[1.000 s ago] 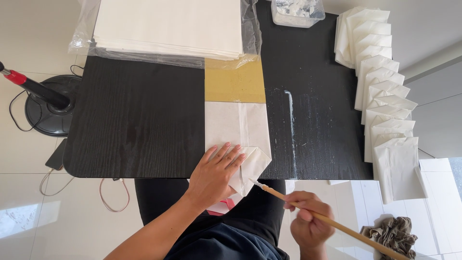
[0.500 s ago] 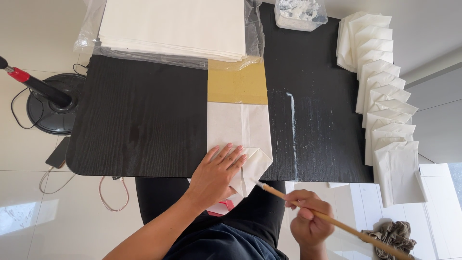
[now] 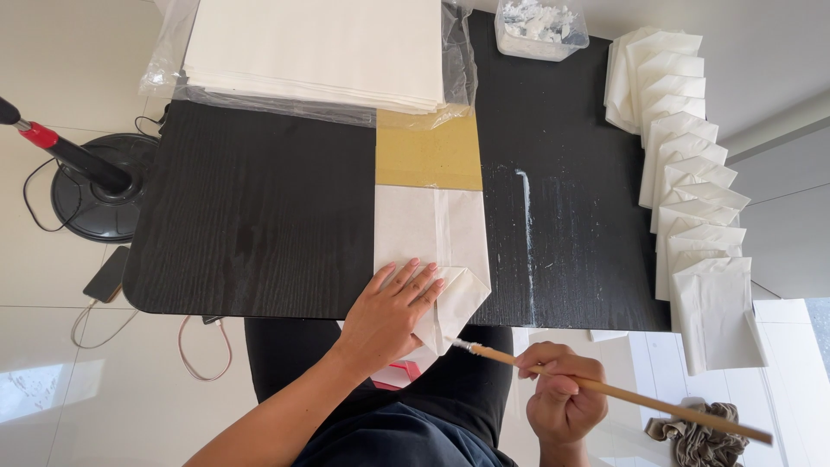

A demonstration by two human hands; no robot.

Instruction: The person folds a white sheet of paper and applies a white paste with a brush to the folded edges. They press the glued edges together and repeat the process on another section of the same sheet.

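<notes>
Here, folded paper bag point(image 3: 437, 259) beneath left hand point(image 3: 389, 311), brush point(image 3: 605, 389) tip just beside.

A home set up as a small craft workspace: a black wood-grain counter point(image 3: 259, 216) on glossy pale floor tiles point(image 3: 52, 380), a fan stand point(image 3: 95, 186) with loose cables beside it, a wrapped stack of white paper point(image 3: 320, 47), a row of folded paper bags point(image 3: 692, 199), and a tub of paste point(image 3: 540, 26).
</notes>
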